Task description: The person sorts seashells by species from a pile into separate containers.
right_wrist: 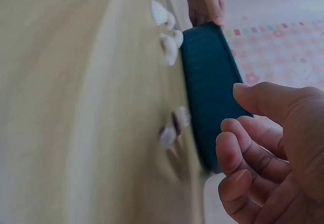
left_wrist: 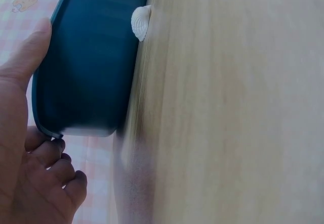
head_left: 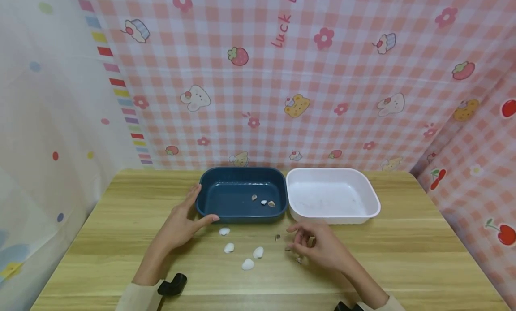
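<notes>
1. Watching the head feed, I get the left hand (head_left: 179, 223) left of centre, gripping the dark blue tray (head_left: 223, 201) at its left end: thumb at the near rim, fingers round the left side.
2. Right hand (head_left: 320, 246), lower right of centre: I read it as released, fingers loosely bent, thumb and forefinger apart, above the small dark shells (head_left: 277, 237) on the wooden table (head_left: 403, 257). I can't tell whether the thumb touches the nearest one.
3. Four white shells (head_left: 247, 264) lie lower centre, between the hands; I also catch one just beside the tray, upper centre of the left wrist view.
4. Three small shells (head_left: 272, 204) sit inside the blue tray, right part, frame centre.
5. White tray (head_left: 330, 199), right of centre, just beside the blue one.
6. Pink checked cloth (head_left: 262, 87) fills upper frame behind.
</notes>
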### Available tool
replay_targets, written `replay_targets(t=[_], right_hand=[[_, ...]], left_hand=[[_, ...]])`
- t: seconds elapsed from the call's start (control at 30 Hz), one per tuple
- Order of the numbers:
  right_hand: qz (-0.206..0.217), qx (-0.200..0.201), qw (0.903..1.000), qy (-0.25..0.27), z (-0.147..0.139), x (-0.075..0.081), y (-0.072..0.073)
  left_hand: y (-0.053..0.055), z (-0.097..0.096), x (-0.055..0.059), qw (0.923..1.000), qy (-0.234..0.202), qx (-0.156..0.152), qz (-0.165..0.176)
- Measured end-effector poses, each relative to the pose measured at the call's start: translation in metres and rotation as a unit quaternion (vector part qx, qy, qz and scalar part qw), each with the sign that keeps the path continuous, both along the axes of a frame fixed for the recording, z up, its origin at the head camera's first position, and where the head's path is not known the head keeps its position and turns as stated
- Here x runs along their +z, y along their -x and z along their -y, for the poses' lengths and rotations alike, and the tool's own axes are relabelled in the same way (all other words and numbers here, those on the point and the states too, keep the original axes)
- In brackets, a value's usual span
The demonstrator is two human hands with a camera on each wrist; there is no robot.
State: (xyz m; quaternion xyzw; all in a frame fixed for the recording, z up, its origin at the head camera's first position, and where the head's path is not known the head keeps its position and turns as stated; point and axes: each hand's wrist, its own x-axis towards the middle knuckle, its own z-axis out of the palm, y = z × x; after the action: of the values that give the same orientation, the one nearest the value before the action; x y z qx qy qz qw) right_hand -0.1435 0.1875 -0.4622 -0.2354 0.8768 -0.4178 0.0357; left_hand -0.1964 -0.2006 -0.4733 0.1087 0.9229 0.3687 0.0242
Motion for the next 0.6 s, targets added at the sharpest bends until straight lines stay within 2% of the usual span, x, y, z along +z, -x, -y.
replay_targets(t=[0.17,0.3,0.6], right_hand=[[0.034,-0.001,0.9994,0.0,-0.008,-0.008,-0.008],[0.06,-0.008,0.9979,-0.021,-0.014,-0.015,-0.012],[0.086,-0.006,0.9951,-0.049,-0.025,-0.022,-0.017]], left_hand=[[-0.001,-0.001,0.001,1.0,0.001,-0.001,0.0],[0.0,-0.001,0.0,1.0,0.001,0.0,0.001],[0.0,-0.001,0.0,1.0,0.001,0.002,-0.001]])
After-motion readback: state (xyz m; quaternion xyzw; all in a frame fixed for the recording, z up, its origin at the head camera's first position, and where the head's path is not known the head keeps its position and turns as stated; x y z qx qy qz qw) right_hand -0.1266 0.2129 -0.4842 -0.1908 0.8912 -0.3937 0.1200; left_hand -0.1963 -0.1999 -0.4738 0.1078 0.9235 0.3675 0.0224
